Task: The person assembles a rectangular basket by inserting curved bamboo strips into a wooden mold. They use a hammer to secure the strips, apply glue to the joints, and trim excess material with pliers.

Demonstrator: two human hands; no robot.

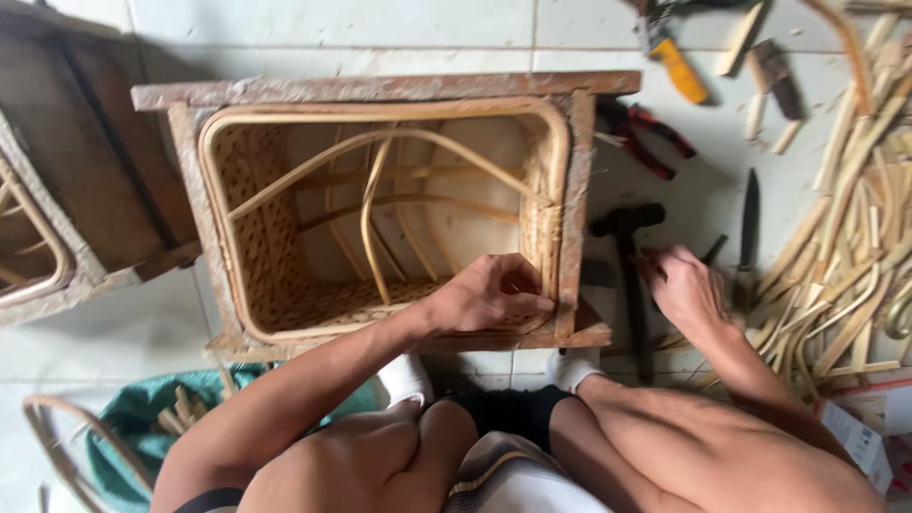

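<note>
A rectangular rattan basket [256, 247] sits inside a rough wooden frame [380, 90] on the tiled floor in front of my knees. My left hand [489, 294] is closed on the basket's near right rim, fingers curled over the woven corner. My right hand [686, 290] rests on the floor to the right of the frame, fingers down among cane strips next to a black hammer [627, 247]; what it grips, if anything, is hidden. A dark knife [749, 228] lies just beyond that hand.
A heap of cane strips [855, 237] covers the right side. Red-handled pliers [646, 133] and a yellow-handled tool [679, 66] lie behind it. Another wooden frame with a basket [57, 218] stands at left. A green bag [133, 418] with a cane hoop is near left.
</note>
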